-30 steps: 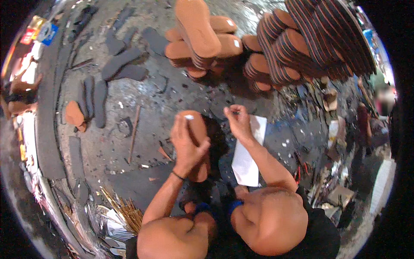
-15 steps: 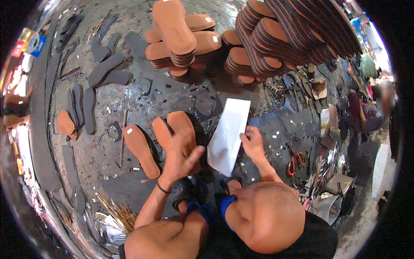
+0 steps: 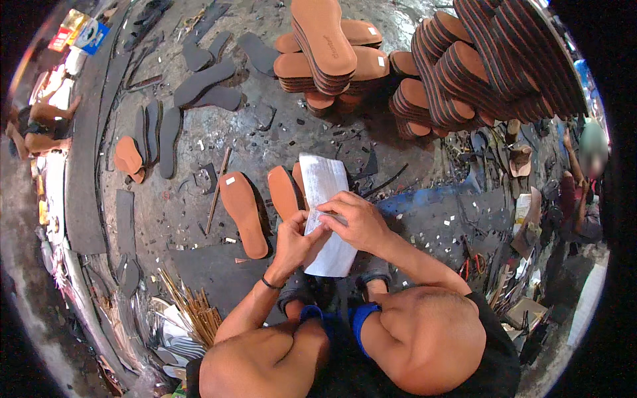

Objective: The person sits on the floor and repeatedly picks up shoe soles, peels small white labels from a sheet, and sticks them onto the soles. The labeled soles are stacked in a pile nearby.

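A long white sheet (image 3: 325, 179) slants upright in front of my shins, with faint marks on its face. My left hand (image 3: 297, 240) grips it along its left edge, thumb reaching onto the face. From the right, my right hand (image 3: 357, 222) lies across it, fingers bent and pinched close to the left thumb. What may be between those fingertips is too small to make out. To the left lies a brown shoe sole (image 3: 244, 215) with a small white square near its top. Beside it, another brown sole (image 3: 284, 192) is partly covered by my left hand, and a further one is mostly behind the sheet.
Stacks of brown soles (image 3: 325, 40) stand at the back, with taller piles (image 3: 464, 73) to their right. Dark sole pieces (image 3: 204, 83) lie at the left. Bundled thin sticks (image 3: 192, 305) are at lower left; red-handled scissors (image 3: 472, 265) lie right. People sit at both edges.
My left hand has left the brown soles and taken hold of the sheet. My right hand has brought the sheet leftward and moved from its edge onto its face. The view has shifted.
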`<state>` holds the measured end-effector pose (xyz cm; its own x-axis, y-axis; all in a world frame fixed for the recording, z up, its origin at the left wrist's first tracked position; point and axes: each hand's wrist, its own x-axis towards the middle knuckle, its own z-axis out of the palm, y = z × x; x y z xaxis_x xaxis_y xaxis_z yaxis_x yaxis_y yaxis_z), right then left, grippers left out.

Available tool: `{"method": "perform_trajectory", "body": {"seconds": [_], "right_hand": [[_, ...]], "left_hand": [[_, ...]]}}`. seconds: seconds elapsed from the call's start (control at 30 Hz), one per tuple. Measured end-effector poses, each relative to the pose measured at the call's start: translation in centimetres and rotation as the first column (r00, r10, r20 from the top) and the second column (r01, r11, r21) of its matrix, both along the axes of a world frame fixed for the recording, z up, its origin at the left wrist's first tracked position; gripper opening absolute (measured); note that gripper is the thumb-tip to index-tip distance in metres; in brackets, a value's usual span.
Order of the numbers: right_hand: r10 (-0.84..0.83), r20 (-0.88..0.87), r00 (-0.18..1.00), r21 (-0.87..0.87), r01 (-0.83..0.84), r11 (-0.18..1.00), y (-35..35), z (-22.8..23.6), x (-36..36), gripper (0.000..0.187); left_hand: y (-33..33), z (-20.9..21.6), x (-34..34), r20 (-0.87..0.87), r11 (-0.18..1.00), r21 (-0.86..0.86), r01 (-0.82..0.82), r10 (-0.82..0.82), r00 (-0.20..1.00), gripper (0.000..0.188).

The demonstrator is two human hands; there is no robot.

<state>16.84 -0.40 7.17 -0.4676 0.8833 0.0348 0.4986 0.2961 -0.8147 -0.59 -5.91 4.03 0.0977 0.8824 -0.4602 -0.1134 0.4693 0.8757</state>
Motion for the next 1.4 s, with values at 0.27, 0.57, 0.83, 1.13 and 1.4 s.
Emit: {"method": "perform_trajectory", "body": {"seconds": [0.27,0.57,0.83,1.13,1.4], "right_hand": [[0.034,0.107,0.994,0.190,-0.054,0.980,-0.3,0.2,0.4,0.011],[0.036,-0.022,0.999,0.001,-0.036,0.999,0.0,0.2,-0.2,0.038],[0.080,0.010,0.997,-0.015,-0.080,0.997,0.0,0.5,0.2,0.048],[0.126,0.050,0.991,0.126,-0.131,0.983,-0.4,-0.2,0.4,0.047],[0.042,-0.114,0.993,-0.022,-0.045,0.999,-0.9,0.6,0.4,0.046]], "left_hand": [[-0.1,0.2,-0.1,0.117,0.988,-0.134,-0.072,0.088,0.989,0.031],[-0.3,-0.1,0.0,0.103,0.995,-0.097,0.015,-0.005,0.995,0.021],[-0.7,0.3,-0.2,0.027,0.986,-0.066,0.152,-0.150,0.988,0.033],[-0.3,1.3,-0.1,0.123,0.975,-0.191,0.113,-0.091,0.988,0.028],[-0.3,0.1,0.0,0.077,0.972,-0.200,-0.122,0.140,0.987,0.027]]}}
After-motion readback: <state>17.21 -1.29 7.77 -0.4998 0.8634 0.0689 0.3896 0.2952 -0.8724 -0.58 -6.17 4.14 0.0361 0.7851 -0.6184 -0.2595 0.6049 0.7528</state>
